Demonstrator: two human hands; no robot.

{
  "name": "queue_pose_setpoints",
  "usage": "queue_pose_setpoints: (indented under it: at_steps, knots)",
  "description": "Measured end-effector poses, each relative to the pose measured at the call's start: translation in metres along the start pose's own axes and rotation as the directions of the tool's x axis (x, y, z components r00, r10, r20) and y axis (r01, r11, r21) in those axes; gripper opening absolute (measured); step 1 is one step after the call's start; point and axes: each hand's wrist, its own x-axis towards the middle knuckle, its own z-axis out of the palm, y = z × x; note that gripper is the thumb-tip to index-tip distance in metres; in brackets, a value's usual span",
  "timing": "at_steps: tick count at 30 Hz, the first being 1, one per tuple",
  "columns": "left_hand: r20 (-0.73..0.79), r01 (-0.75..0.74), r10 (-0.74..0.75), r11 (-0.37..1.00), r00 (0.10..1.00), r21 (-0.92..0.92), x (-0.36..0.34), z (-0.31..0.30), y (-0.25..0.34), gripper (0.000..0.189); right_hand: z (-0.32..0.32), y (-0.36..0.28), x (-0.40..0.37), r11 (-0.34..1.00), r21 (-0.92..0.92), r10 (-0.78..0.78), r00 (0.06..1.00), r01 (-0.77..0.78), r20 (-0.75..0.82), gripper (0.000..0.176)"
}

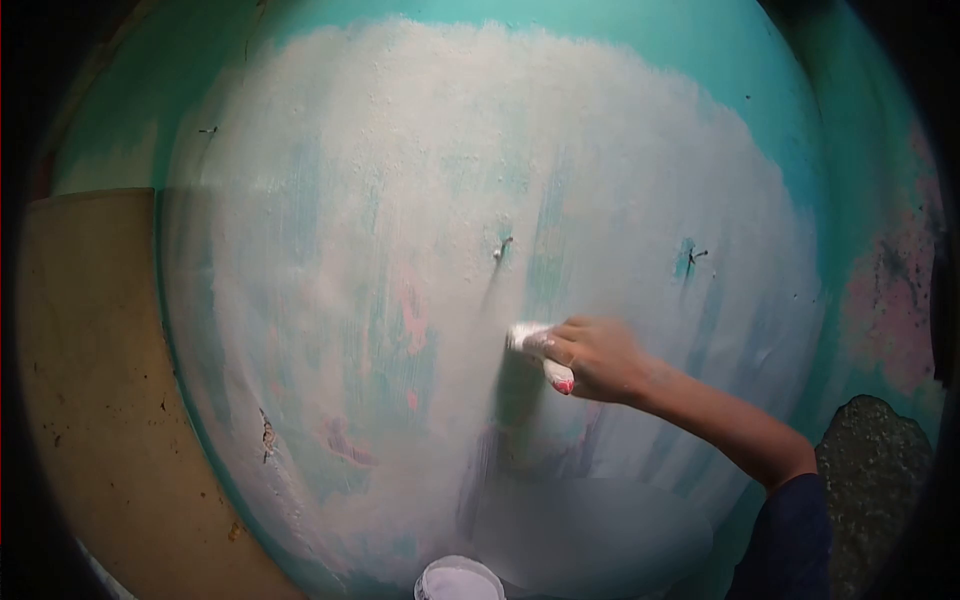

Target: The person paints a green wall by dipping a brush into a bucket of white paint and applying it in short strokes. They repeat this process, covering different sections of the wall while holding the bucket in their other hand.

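Note:
My right hand (598, 358) is closed round a paintbrush (530, 338) whose white-coated bristles point left against the wall. The end of its handle, red at the tip, sticks out below my fingers. Patchy white paint (450, 130) covers much of the turquoise wall, with green and pink showing through in streaks. At the bottom edge of the view is a white tub (460, 580) with white paint in it. My left hand is out of view.
Nails stick out of the wall at the centre (503, 248), right (696, 258) and upper left (208, 130). A brown board (100, 380) stands at the left. Rough bare plaster (875, 480) shows at the lower right.

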Motion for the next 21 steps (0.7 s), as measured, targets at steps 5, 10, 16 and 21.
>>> queue_pose_setpoints:
  at_steps: [5,10,16,21]
  knots:
    - [-0.013,0.093,-0.093,0.995,0.996,-0.034,-0.008,0.001,0.017,0.051,0.005,0.026,0.008,0.866,0.387,0.268,0.947,-0.318,0.178,0.037]
    - [0.029,-0.045,0.039,0.973,0.999,0.226,0.047,-0.1,-0.043,0.039,-0.026,0.037,0.043,0.916,0.244,0.374,0.898,-0.319,-0.232,0.025]
    - [-0.085,0.148,-0.143,0.988,0.986,0.049,0.005,-0.053,0.064,0.048,0.052,-0.11,-0.053,0.975,0.01,0.217,0.941,-0.222,-0.261,0.037]
    - [0.203,-0.224,0.156,0.9,0.967,0.375,0.029,-0.106,0.081,0.055,0.096,-0.21,-0.118,0.885,0.319,0.352,0.936,-0.339,0.017,0.033]
